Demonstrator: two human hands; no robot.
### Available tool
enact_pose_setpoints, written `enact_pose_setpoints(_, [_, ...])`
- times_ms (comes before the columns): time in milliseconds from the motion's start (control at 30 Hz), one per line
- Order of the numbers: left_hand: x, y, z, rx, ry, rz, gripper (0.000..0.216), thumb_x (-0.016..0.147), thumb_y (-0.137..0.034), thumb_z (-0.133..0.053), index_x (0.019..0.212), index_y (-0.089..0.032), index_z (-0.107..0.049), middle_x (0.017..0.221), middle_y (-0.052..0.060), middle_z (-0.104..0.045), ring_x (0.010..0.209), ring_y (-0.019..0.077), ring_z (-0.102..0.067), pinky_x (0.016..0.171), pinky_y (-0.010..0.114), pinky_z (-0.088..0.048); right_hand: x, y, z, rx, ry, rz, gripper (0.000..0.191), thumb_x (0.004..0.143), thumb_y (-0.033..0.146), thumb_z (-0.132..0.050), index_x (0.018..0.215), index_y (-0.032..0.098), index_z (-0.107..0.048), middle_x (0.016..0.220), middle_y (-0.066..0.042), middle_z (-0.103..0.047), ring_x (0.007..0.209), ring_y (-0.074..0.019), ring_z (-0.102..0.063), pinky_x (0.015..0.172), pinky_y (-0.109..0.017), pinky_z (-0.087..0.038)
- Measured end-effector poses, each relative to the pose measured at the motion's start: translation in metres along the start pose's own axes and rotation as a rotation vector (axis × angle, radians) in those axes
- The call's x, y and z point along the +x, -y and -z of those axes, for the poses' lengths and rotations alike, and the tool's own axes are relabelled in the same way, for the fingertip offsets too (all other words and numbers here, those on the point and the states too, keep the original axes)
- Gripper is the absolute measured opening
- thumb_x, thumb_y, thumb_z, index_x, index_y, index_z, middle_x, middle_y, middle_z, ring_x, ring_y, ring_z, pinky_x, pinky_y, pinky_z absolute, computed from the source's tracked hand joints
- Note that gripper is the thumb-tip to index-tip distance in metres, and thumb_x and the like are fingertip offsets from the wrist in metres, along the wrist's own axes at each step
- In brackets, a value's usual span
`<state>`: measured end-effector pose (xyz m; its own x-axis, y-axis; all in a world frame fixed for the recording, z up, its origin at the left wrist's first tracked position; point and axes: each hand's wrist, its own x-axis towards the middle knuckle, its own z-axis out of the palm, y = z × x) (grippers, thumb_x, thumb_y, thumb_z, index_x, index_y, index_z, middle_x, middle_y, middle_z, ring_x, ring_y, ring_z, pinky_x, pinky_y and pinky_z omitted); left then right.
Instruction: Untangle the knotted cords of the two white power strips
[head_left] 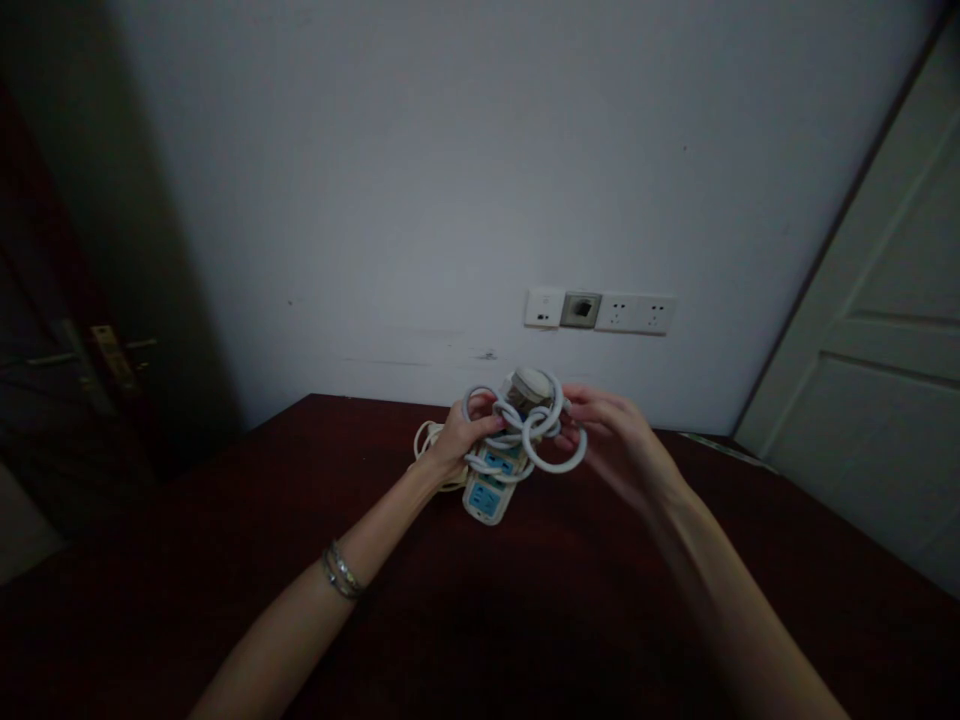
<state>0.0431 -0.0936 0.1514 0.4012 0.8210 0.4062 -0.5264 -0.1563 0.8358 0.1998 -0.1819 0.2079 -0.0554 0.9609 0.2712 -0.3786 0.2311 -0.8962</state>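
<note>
A white power strip with blue socket faces is partly covered by its own thick grey-white cord, which is looped and knotted around it. My left hand is closed around the strip and cord from the left, thumb on top. A bulky grey-white plug or adapter shows at the strip's far end. On the right, my right hand pinches a loop of the cord, its fingertips partly behind the loop. A thinner cream cable lies coiled just left of and behind my left hand.
Everything is over a dark red tabletop that meets a pale wall. Wall sockets and a grey network-style outlet sit behind. A white panelled door stands right; a dark door with a handle stands left.
</note>
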Motion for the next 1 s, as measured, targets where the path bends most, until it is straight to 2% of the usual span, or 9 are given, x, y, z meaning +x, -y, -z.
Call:
enact_pose_setpoints(100, [0.002, -0.003, 0.004, 0.064, 0.081, 0.031, 0.034, 0.052, -0.020, -0.080, 0.077, -0.014, -0.059, 0.074, 0.000, -0.063, 0.068, 0.0112, -0.058, 0.069, 0.023, -0.044, 0.000, 0.001, 0.004, -0.052, -0.026, -0.005, 0.020, 0.055, 0.021, -0.072, 0.072, 0.013, -0.068, 0.062, -0.002, -0.058, 0.050, -0.0066, -0.042, 0.048, -0.022, -0.034])
enact_pose_setpoints(233, [0.003, -0.011, 0.011, 0.183, 0.325, 0.131, 0.047, 0.055, -0.014, -0.078, 0.099, -0.014, -0.062, 0.088, 0.005, -0.065, 0.079, 0.0146, -0.060, 0.075, 0.027, -0.044, 0.001, -0.001, 0.010, -0.128, -0.030, -0.033, 0.028, 0.052, 0.027, -0.079, 0.075, 0.014, -0.068, 0.064, -0.003, -0.062, 0.057, -0.0115, -0.054, 0.054, -0.024, -0.040])
enact_pose_setpoints(333, [0.002, -0.021, 0.014, 0.274, 0.476, 0.164, 0.061, 0.059, -0.012, -0.075, 0.116, -0.017, -0.056, 0.104, 0.008, -0.064, 0.092, 0.0187, -0.060, 0.082, 0.032, -0.044, 0.004, -0.004, 0.014, -0.191, -0.037, -0.051, 0.030, 0.050, 0.029, -0.080, 0.073, 0.014, -0.068, 0.065, -0.003, -0.064, 0.061, -0.0135, -0.058, 0.058, -0.025, -0.042])
enact_pose_setpoints(500, [0.002, -0.038, 0.027, 0.449, 0.751, 0.244, 0.069, 0.064, -0.020, -0.075, 0.127, -0.020, -0.048, 0.123, 0.012, -0.055, 0.112, 0.0242, -0.052, 0.094, 0.039, -0.039, 0.008, -0.010, 0.017, -0.288, -0.027, -0.099, 0.033, 0.053, 0.033, -0.078, 0.078, 0.014, -0.068, 0.068, -0.003, -0.065, 0.058, -0.0120, -0.056, 0.056, -0.025, -0.041])
enact_pose_setpoints(567, [0.004, -0.044, 0.033, 0.497, 0.724, 0.241, 0.066, 0.071, -0.028, -0.072, 0.130, -0.021, -0.044, 0.126, 0.013, -0.053, 0.115, 0.0248, -0.050, 0.095, 0.042, -0.038, 0.008, -0.011, 0.016, -0.310, -0.017, -0.113, 0.033, 0.052, 0.033, -0.078, 0.078, 0.014, -0.068, 0.067, -0.003, -0.064, 0.057, -0.0120, -0.056, 0.056, -0.025, -0.042])
enact_pose_setpoints(700, [0.003, -0.048, 0.031, 0.499, 0.589, 0.104, 0.061, 0.077, -0.044, -0.063, 0.131, -0.021, -0.043, 0.129, 0.015, -0.051, 0.118, 0.0259, -0.047, 0.096, 0.043, -0.036, 0.006, -0.014, 0.011, -0.347, 0.049, -0.120, 0.031, 0.056, 0.034, -0.075, 0.078, 0.014, -0.067, 0.067, -0.003, -0.063, 0.056, -0.0118, -0.055, 0.054, -0.025, -0.041])
enact_pose_setpoints(833, [0.000, -0.039, 0.019, 0.550, 0.568, 0.104, 0.053, 0.077, -0.050, -0.062, 0.118, -0.017, -0.054, 0.115, 0.012, -0.059, 0.102, 0.0227, -0.055, 0.087, 0.038, -0.042, 0.007, -0.020, 0.011, -0.339, 0.050, -0.135, 0.031, 0.056, 0.034, -0.074, 0.079, 0.014, -0.067, 0.065, -0.003, -0.062, 0.056, -0.0121, -0.054, 0.054, -0.025, -0.041])
enact_pose_setpoints(1000, [0.001, -0.027, 0.015, 0.520, 0.482, 0.076, 0.046, 0.077, -0.050, -0.061, 0.108, -0.016, -0.052, 0.096, 0.007, -0.060, 0.085, 0.0168, -0.056, 0.075, 0.031, -0.043, 0.014, -0.026, 0.019, -0.245, 0.023, -0.179, 0.032, 0.052, 0.031, -0.077, 0.076, 0.014, -0.065, 0.065, -0.002, -0.063, 0.055, -0.0119, -0.055, 0.055, -0.025, -0.042])
